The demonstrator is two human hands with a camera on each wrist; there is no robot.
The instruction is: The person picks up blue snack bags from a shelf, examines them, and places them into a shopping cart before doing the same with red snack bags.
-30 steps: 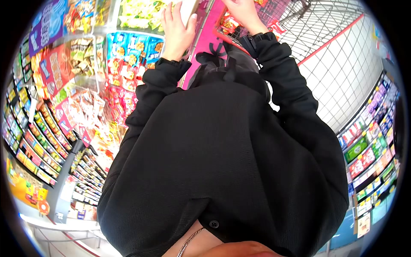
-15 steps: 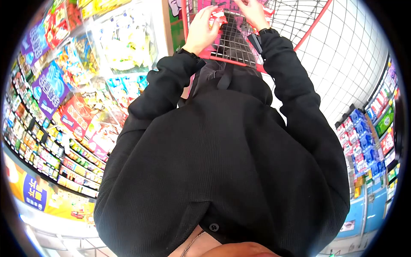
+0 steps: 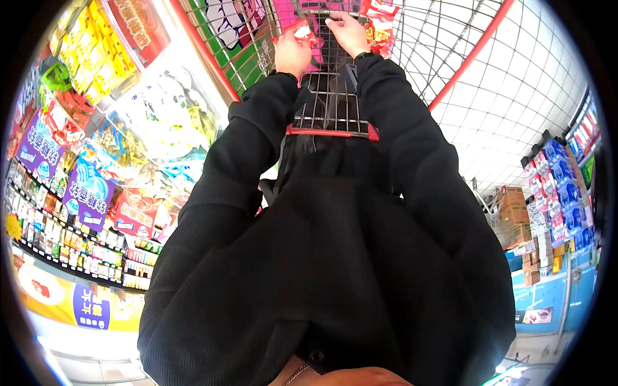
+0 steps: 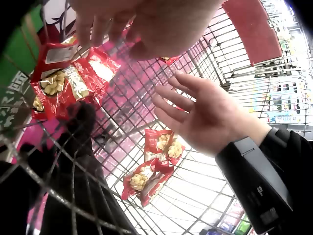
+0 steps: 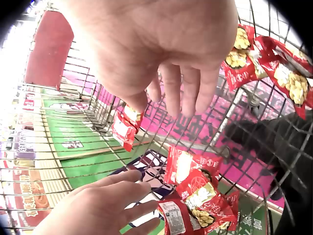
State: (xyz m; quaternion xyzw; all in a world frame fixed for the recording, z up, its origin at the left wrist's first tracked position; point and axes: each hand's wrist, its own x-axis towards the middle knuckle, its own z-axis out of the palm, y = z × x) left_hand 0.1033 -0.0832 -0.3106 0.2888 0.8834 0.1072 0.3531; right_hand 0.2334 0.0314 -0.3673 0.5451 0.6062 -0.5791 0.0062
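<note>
Both hands are inside a wire shopping cart point(image 3: 328, 106), over its mesh floor. My left hand point(image 3: 294, 56) has extended fingers beside a pile of red snack packets point(image 5: 195, 191), printed with a pale, knobbly snack. Opposite it, my right hand point(image 3: 349, 33) is palm-in with loosely bent fingers, holding nothing; the left wrist view shows its bare palm. Near the right hand lie more red packets point(image 4: 154, 164) of the same kind. Another red packet point(image 5: 126, 127) sits farther off in the cart, behind the right thumb in the right wrist view.
Red rails point(image 3: 473, 55) edge the cart. On the left stands a display with bagged snacks point(image 3: 96, 51) and purple signs point(image 3: 90, 193). Shelves of blue and pink packages point(image 3: 560, 193) and cardboard boxes point(image 3: 513, 209) are on the right. White floor tiles show through the mesh.
My left hand has moved from beside the snack display to over the cart. The cart now lies more centrally beneath both hands, and the display has shifted left in the head view.
</note>
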